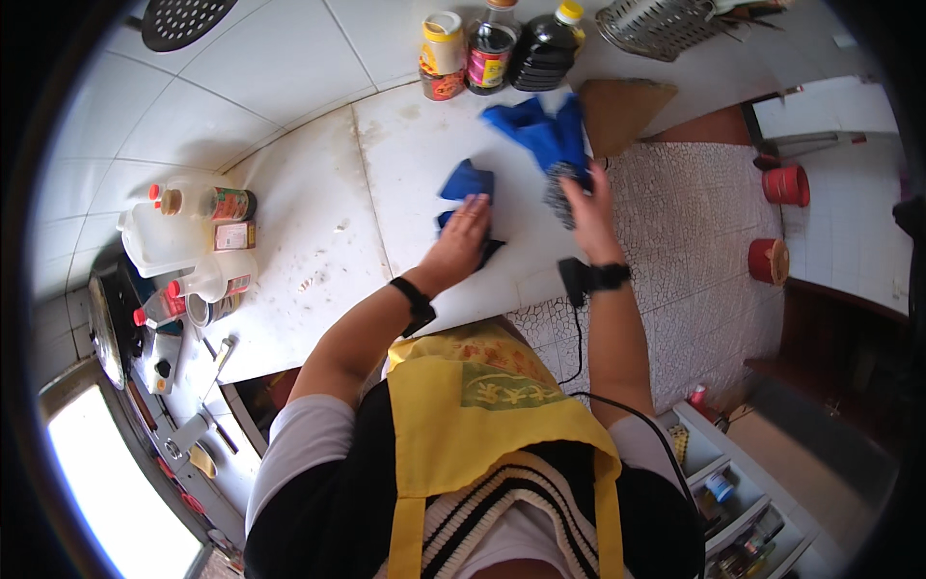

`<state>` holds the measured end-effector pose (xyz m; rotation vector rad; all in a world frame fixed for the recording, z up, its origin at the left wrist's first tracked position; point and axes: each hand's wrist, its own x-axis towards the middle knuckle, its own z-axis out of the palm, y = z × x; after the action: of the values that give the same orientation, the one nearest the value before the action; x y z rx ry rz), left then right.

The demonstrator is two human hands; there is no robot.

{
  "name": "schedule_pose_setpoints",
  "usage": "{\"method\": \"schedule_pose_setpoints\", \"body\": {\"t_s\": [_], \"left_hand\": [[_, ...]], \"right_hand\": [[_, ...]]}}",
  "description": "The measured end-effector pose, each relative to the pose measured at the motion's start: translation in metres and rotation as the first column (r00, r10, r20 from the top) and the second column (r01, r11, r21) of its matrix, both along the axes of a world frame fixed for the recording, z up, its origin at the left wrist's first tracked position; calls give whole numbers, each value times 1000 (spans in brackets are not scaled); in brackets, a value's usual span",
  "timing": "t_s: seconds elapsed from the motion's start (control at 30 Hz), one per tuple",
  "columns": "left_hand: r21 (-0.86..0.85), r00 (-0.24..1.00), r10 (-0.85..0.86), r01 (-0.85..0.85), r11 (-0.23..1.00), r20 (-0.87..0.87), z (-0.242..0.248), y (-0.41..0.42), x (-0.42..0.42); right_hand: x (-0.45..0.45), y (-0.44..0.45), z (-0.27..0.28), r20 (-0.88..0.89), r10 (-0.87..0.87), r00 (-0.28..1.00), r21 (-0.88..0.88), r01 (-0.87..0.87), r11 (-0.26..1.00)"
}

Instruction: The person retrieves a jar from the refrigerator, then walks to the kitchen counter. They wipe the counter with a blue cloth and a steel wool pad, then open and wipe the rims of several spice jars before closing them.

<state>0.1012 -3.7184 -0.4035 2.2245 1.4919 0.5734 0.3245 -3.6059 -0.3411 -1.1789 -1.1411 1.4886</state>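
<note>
My left hand [463,235] lies flat, fingers together, on a dark blue cloth [466,182] on the white countertop [419,137]. To its right, my right hand [595,210] grips a brighter blue cloth [539,130] along with a grey metal scouring pad [559,194]; both look slightly blurred. The blue cloth spreads away from my fingers towards the bottles at the wall. Small pale crumbs [307,284] and brownish stains mark the counter left of my left hand. Each of my wrists bears a black strap, and a cable hangs from the right one.
A stacked pair of jars [441,58], a dark sauce bottle [490,54] and a larger black bottle [544,51] stand by the wall. A brown board [622,112] leans at the counter's right. Plastic jugs [221,276] and a white container [163,239] are at left; an open drawer [738,499] is lower right.
</note>
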Motion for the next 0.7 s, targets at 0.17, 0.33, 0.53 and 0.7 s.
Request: {"method": "schedule_pose_setpoints", "body": {"t_s": [0.17, 0.33, 0.53, 0.7], "left_hand": [[108, 926, -283, 317, 942, -252, -3, 40, 94], [55, 920, -194, 225, 973, -342, 4, 76, 124], [71, 895, 276, -269, 961, -350, -4, 110, 36], [177, 803, 540, -510, 842, -252, -14, 56, -74]], "right_hand": [[63, -21, 34, 233, -86, 969, 181, 43, 983], [79, -40, 23, 13, -261, 965, -209, 258, 943], [66, -49, 13, -99, -240, 966, -261, 208, 943], [26, -39, 10, -79, -84, 993, -231, 64, 971]]}}
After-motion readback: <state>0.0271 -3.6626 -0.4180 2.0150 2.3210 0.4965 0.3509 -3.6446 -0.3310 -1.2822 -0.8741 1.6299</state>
